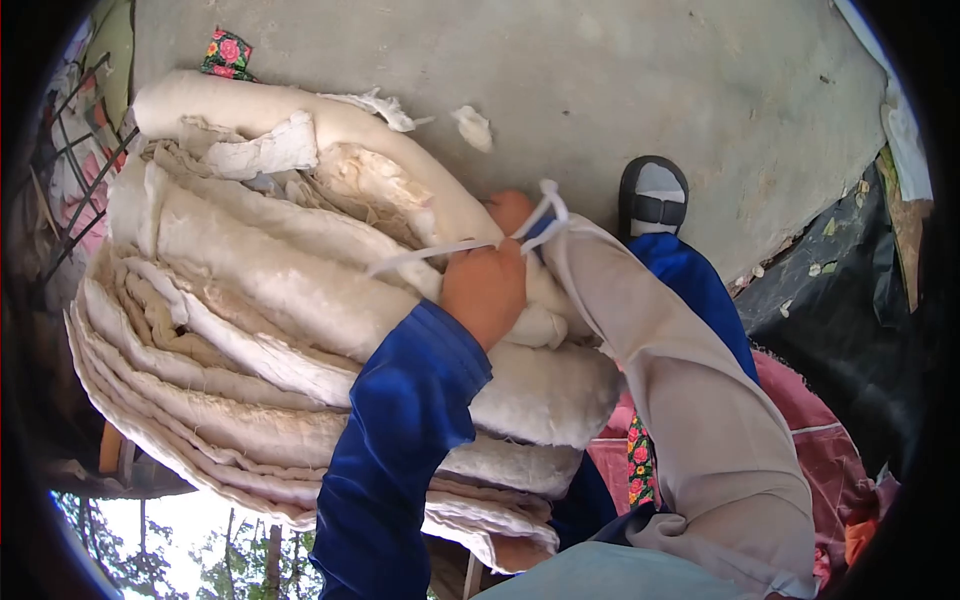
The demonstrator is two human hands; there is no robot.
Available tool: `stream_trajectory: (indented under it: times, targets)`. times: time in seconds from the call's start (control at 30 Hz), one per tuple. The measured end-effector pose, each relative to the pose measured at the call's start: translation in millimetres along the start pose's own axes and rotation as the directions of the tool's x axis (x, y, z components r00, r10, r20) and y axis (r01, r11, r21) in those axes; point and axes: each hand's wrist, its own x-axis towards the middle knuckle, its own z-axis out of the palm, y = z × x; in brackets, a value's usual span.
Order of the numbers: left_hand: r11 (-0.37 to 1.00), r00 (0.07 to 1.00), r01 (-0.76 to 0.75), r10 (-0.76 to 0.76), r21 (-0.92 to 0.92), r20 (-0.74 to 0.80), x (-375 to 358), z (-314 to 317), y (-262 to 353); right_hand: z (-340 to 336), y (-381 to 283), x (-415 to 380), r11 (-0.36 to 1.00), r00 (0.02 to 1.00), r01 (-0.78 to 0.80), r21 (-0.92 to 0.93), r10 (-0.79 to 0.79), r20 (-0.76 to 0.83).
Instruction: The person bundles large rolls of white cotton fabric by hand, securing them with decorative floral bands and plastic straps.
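Note:
A large bundle of rolled, layered cotton batting [290, 270], off-white with torn edges, fills the left and middle of the view. My left hand [488, 290], in a blue sleeve, is closed on a narrow white strip [430, 254] at the bundle's right part. One end of the strip trails left over the batting; a loop stands up on the right. Just beyond, my right hand [510, 210] is partly hidden behind the left hand and the strip. Its visible fingers are bent close against the strip, by the batting's outer roll.
Beige cloth [680, 400] covers a limb beside the bundle. A dark shoe [655, 195] rests on the grey floor [560, 80]. Tufts of batting [472, 128] and a flowered cloth [227, 53] lie beyond the bundle. Black sheeting [840, 270] and red fabric [825, 470] are at right.

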Motion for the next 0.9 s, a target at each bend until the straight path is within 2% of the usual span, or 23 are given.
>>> stream_trajectory:
  times: [0.07,0.1,0.13,0.17,0.2,0.27,0.33,0.43,0.53,0.6,0.7,0.77,0.83,0.87,0.9]
  targets:
    - [0.999,0.993,-0.017,0.011,-0.049,-0.114,-0.7,-15.6,17.1,-8.7,35.5,-10.3,0.949,0.926,0.301,-0.094,-0.315,-0.209]
    - [0.996,0.996,0.016,-0.024,-0.091,-0.089,-5.7,-34.0,29.8,-28.9,35.2,-7.5,0.982,0.951,0.188,0.023,-0.176,-0.254]
    - [0.986,0.993,0.087,-0.097,-0.140,-0.064,-11.9,-52.1,41.1,-50.1,32.6,-2.5,0.923,0.974,-0.029,0.383,0.112,-0.196]
    - [0.971,0.986,0.153,-0.162,-0.184,-0.032,-21.8,-70.5,51.8,-77.3,22.1,0.4,0.691,0.912,-0.204,0.693,0.391,-0.121]
    - [0.950,0.975,0.219,-0.222,-0.222,0.009,-36.6,-84.0,60.8,-121.9,-9.0,-13.6,0.058,0.748,-0.369,0.927,0.611,0.260]
    - [0.902,0.968,0.243,-0.247,-0.356,0.035,-73.3,-106.1,68.6,-195.9,-30.6,-47.8,0.032,0.796,-0.156,0.987,0.596,0.107]
    - [0.840,0.954,0.291,-0.288,-0.459,0.078,-119.5,-120.7,73.9,-260.9,-22.8,-71.6,0.089,0.817,0.010,0.996,0.573,-0.059]
    - [0.749,0.879,0.476,-0.402,-0.460,0.256,-201.3,-122.1,69.2,-337.4,-42.2,-116.6,0.152,0.808,0.078,0.985,0.570,-0.151]
    - [0.565,0.841,0.535,-0.431,-0.628,0.328,-260.2,-136.4,80.3,-378.5,-53.1,-153.5,0.194,0.814,0.162,0.968,0.529,-0.242]
    - [0.465,0.836,0.507,-0.471,-0.726,0.282,-281.6,-149.7,95.5,-390.6,-61.9,-169.1,0.180,0.816,0.197,0.964,0.515,-0.263]
    - [0.400,0.837,0.385,-0.532,-0.832,0.131,-304.3,-168.2,102.5,-377.3,-89.7,-168.8,0.496,0.793,0.234,0.836,0.400,-0.459]
    - [0.396,0.843,0.272,-0.537,-0.877,0.018,-317.0,-177.3,101.1,-366.2,-100.9,-144.4,0.563,0.817,0.213,0.798,0.345,-0.462]
    - [0.395,0.832,0.219,-0.554,-0.892,-0.041,-309.8,-204.7,109.1,-352.5,-119.3,-113.4,0.687,0.804,0.208,0.697,0.285,-0.521]
    - [0.392,0.820,0.201,-0.568,-0.898,-0.064,-305.0,-220.7,114.7,-343.8,-129.4,-99.4,0.653,0.825,0.244,0.717,0.248,-0.507]
    - [0.170,0.811,0.068,-0.583,-0.983,-0.045,-294.2,-232.9,117.5,-334.2,-143.5,-89.7,0.614,0.844,0.281,0.738,0.208,-0.494]
